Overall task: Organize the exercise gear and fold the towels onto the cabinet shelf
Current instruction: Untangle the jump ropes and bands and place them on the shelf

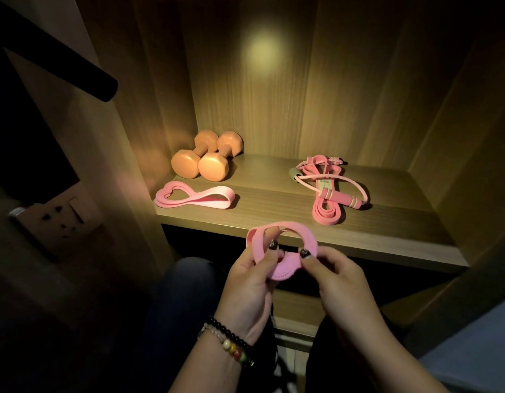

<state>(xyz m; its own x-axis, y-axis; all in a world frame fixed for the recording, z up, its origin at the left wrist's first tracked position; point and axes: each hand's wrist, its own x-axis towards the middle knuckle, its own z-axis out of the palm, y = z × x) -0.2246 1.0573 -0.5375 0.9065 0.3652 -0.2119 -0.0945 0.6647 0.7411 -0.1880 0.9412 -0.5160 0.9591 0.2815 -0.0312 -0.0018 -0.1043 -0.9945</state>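
A pink resistance band [285, 268] is coiled into a loop just in front of the shelf's front edge. My left hand [251, 282] pinches its left side and my right hand [339, 276] pinches its right side. On the wooden cabinet shelf [274, 202] two orange dumbbells [206, 160] lie side by side at the back left. Another pink band [194, 197] lies flat in front of them. At the right of the shelf lies a pink jump rope with bands [330, 191]. No towels are in view.
The cabinet's wooden side walls [166, 80] close in the shelf on both sides. A wall socket and switch [58, 219] are at the left. A dark bar [55, 58] slants across the upper left. A lower shelf [299, 310] shows beneath my hands.
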